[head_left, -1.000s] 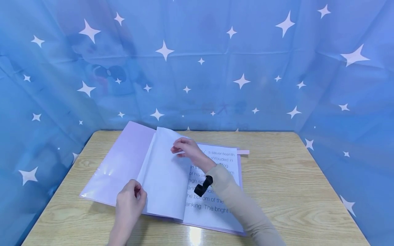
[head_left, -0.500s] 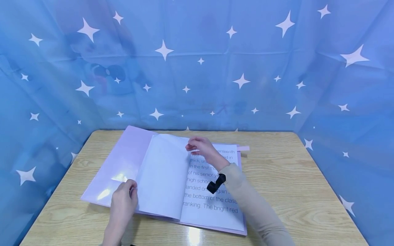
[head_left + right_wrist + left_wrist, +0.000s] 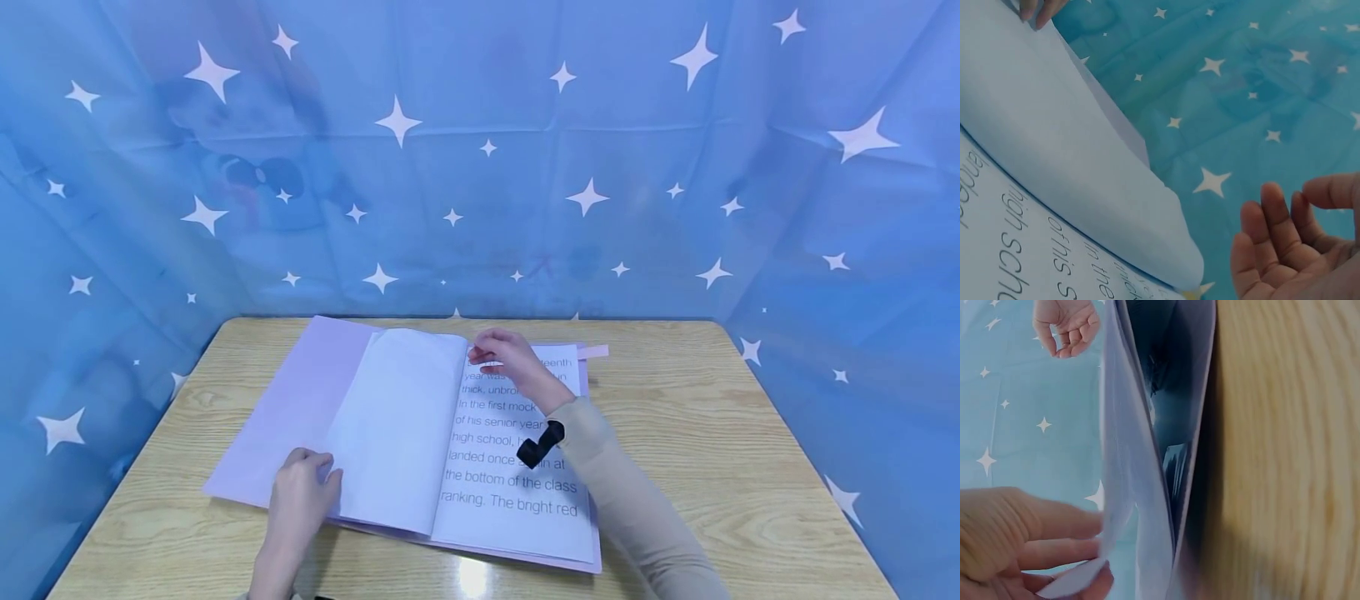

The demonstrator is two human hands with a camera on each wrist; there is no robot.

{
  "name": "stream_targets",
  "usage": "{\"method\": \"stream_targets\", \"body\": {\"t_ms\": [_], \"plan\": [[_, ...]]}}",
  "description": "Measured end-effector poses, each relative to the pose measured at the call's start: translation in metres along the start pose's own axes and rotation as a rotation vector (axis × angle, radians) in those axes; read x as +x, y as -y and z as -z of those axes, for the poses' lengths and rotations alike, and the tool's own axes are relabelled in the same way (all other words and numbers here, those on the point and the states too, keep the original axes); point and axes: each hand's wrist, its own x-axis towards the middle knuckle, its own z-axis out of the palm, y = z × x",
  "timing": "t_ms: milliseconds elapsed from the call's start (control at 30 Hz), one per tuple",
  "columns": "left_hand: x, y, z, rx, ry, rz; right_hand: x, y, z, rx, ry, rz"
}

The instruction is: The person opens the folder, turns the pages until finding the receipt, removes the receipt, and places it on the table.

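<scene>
A large book with a lilac cover [image 3: 292, 408] lies open on the table. Its left-hand page [image 3: 397, 425] is blank white and bulges slightly. Large black print covers the right-hand page [image 3: 510, 475]. At the lower left edge of the blank page, my left hand [image 3: 300, 496] pinches the page's corner, which shows between thumb and fingers in the left wrist view. Above the top of the printed page hovers my right hand [image 3: 517, 362]; its fingers are loosely bent and hold nothing, as the right wrist view shows.
A pink tab [image 3: 593, 352] sticks out from the book's upper right side. The wooden table [image 3: 697, 450] extends right of the book. Behind it hangs a blue curtain [image 3: 480, 183] with white stars.
My left hand has moved left and slightly down with the page, which now lies flatter. My right hand has shifted right, off the blank page, uncovering more print. The cover's raised left side has sunk.
</scene>
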Motion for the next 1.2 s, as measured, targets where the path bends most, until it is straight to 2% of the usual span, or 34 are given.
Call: {"method": "stream_targets", "body": {"t_ms": [100,200,400,667,867,1067,1200], "plan": [[0.000,0.002,-0.001,0.011,0.076,0.017,0.000,-0.001,0.002,0.012,-0.001,0.001],[0.002,0.004,-0.004,0.025,0.121,0.010,0.001,-0.001,0.003,0.021,-0.001,-0.007],[0.003,0.006,-0.010,0.064,0.162,0.005,0.003,-0.002,0.003,0.023,-0.009,-0.018],[0.003,0.007,-0.016,0.132,0.234,0.045,0.003,-0.001,0.009,0.035,-0.028,-0.025],[0.004,0.006,-0.015,0.163,0.265,0.071,0.002,0.002,0.013,0.036,-0.038,-0.036],[0.004,0.009,-0.015,0.228,0.233,0.011,0.000,0.008,0.020,0.014,-0.048,-0.038],[0.006,0.010,-0.016,0.202,0.260,0.002,0.000,0.011,0.028,-0.003,-0.065,-0.028]]}}
